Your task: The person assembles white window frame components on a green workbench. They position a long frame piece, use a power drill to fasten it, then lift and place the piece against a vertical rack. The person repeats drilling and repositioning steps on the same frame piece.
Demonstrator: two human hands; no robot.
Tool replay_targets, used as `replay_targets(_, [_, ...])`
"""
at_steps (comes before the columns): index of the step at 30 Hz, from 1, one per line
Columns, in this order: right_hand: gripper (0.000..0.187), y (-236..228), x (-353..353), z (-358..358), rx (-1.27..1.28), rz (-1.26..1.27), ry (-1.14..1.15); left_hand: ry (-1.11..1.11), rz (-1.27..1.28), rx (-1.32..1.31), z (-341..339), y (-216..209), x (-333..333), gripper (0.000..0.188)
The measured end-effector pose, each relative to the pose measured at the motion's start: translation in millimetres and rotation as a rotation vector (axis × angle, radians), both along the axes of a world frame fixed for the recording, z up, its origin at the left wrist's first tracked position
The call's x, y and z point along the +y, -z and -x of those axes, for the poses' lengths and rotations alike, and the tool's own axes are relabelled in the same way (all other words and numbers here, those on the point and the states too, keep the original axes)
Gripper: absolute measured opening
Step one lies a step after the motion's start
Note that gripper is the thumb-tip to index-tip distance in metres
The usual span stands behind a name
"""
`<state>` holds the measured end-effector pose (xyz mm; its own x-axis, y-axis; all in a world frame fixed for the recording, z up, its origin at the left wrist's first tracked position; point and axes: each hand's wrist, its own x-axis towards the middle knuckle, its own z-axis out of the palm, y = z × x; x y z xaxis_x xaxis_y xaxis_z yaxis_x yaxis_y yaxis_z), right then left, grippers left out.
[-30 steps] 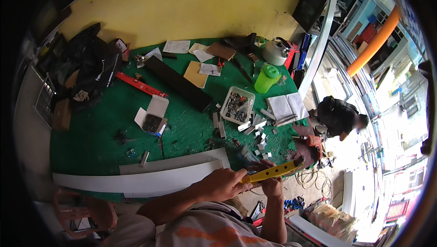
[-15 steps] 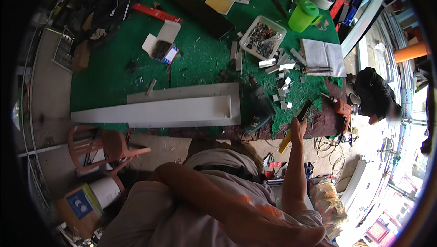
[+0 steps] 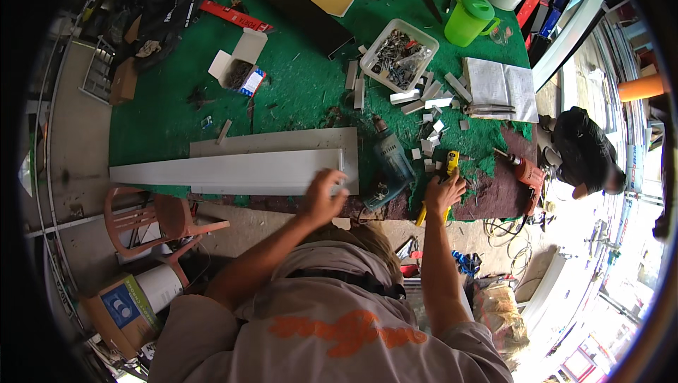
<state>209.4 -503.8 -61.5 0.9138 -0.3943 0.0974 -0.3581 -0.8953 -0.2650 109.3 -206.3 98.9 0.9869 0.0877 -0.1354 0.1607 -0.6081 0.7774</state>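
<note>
My right hand (image 3: 445, 193) is closed around a long, narrow yellow bar-shaped tool (image 3: 453, 162) at the bench's front edge. Its upper end points away from me, and the exact kind of tool is unclear. Over the near right end of a long white profile (image 3: 233, 169), my left hand (image 3: 325, 198) hovers or lightly touches; I cannot tell which. Its fingers are bent and apart, with nothing visible in them. That profile lies on a flat pale panel (image 3: 272, 141). Between my hands rests a teal cordless-looking drill (image 3: 393, 157), its chuck pointing away from me.
The green-covered bench (image 3: 296, 93) carries a tub of screws (image 3: 400, 56), cut metal pieces (image 3: 438, 126), an opened small box (image 3: 241, 75), an open notebook (image 3: 500, 90), a green jug (image 3: 470, 19) and a red drill (image 3: 525, 173). A chair (image 3: 169, 217) stands left; a dark-clothed person (image 3: 585, 146) crouches right.
My left arm has swung from across my chest to the white profile's right end. My right hand has shifted left with the yellow tool and turned it. The view has moved slightly.
</note>
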Motion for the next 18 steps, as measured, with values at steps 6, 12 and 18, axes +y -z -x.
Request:
replay_targets(6, [0.088,-5.5,64.7,46.4,0.426,-0.801,0.194,0.152,-0.404,0.165,1.1,97.9,69.1,0.12])
replay_targets(12, [0.081,-6.0,83.5,44.5,0.264,-1.542,0.45,0.256,-0.389,0.162,-21.3,119.7,63.4,0.13])
replay_targets(18, [0.074,-2.1,94.0,30.7,0.19,-1.652,0.482,0.265,-0.357,0.087,-18.7,125.9,67.5,0.121])
